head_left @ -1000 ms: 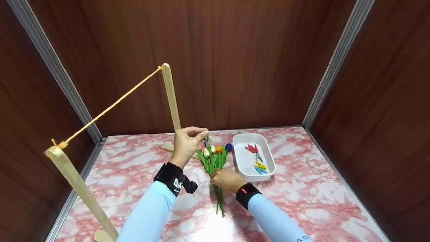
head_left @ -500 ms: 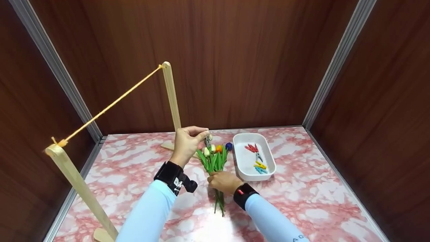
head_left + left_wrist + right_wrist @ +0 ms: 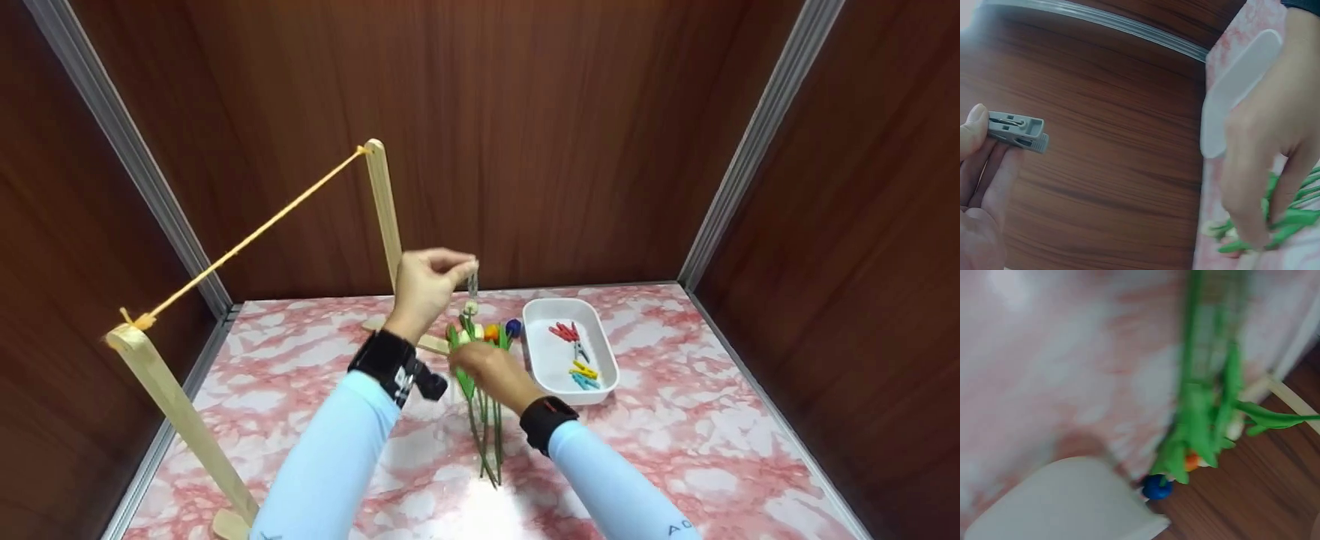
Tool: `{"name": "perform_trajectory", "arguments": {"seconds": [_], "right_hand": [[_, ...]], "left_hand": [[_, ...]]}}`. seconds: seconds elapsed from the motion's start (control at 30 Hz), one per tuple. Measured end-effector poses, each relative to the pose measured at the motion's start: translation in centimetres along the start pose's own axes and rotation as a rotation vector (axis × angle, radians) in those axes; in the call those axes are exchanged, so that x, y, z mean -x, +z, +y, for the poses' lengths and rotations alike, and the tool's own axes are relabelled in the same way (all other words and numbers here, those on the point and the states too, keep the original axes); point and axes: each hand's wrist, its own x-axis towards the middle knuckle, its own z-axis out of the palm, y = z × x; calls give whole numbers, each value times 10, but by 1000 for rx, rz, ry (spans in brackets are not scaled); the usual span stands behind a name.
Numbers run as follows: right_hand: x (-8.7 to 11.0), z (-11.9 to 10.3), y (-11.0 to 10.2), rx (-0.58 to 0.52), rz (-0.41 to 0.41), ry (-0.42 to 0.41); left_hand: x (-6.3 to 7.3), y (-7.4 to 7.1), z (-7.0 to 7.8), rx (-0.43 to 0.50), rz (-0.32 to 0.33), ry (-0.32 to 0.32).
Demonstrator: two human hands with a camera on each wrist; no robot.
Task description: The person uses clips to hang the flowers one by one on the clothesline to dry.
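My left hand (image 3: 424, 291) is raised behind the flowers, pinching a grey clothespin (image 3: 1019, 130) between thumb and fingertips. Several artificial tulips (image 3: 492, 332) with green leaves and long stems lie on the table, heads toward the back. Over their leaves is my right hand (image 3: 495, 373), its fingers curled down around a green tulip stem (image 3: 1275, 225); the grip is partly hidden and blurred. White, orange and blue heads show, the blue tulip (image 3: 1157, 487) nearest the tray.
A white tray (image 3: 534, 367) right of the flowers holds red, grey, yellow and blue clothespins. On the left, a yellow cord (image 3: 262, 229) runs between two wooden posts (image 3: 382, 202). Brown panels enclose the marbled table (image 3: 675, 420).
My left hand has risen with the clothespin. My right hand has slid up along the bunch toward the flower heads, uncovering more of the stems.
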Motion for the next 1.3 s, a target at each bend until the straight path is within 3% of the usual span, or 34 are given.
{"name": "perform_trajectory", "arguments": {"seconds": [0.2,0.33,0.43,0.6,0.8,0.93,1.1,1.3], "right_hand": [[-46,2,-24,-189,253,137],[-76,2,-38,-317,421,176],[-95,2,-45,-414,487,196],[-120,0,-54,-456,428,265],[-135,-4,-60,-493,325,383],[-140,-5,-60,-503,283,401],[-152,-1,-61,-575,331,400],[-170,1,-69,-563,309,446]], "left_hand": [[-34,-3,48,-61,7,84],[-59,-9,77,-88,50,111],[-79,-20,96,-143,105,101],[-106,-41,120,-232,204,5],[-127,-59,136,-286,246,-109],[-136,-69,136,-336,265,-148],[-145,-85,131,-410,296,-180],[-154,-94,132,-354,313,-214]]}}
